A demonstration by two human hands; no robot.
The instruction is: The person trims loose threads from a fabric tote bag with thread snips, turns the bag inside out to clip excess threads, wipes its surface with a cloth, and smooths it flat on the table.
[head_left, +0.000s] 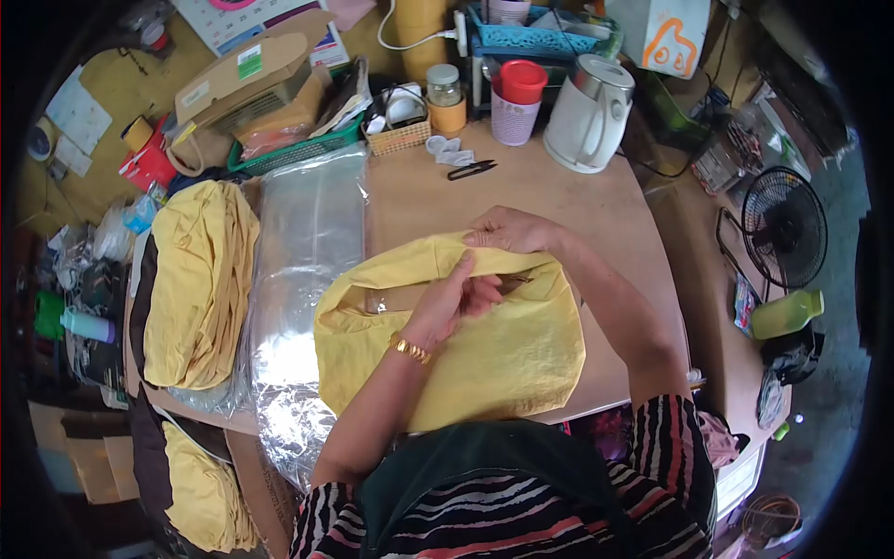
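Note:
A yellow cloth bag (503, 349) lies spread on the table in front of me, its opening gaping toward the top. My right hand (514, 230) pinches the bag's far edge, fingers closed on the fabric. Just below it, my left hand (458, 296), with a gold watch at the wrist, reaches across the opening. Its thumb lies on the band of cloth near my right thumb, and the other fingers curl within the opening. Left of the bag lies a pile of clear plastic sleeves (312, 210). Beyond that is a stack of folded yellow cloth pieces (200, 284).
Small black thread snips (471, 170) lie on the brown tabletop (424, 210). Along the back stand a white kettle (589, 116), a lilac cup with a red top (515, 107), a jar (444, 86) and a green basket (298, 149). A black fan (784, 226) is at the right.

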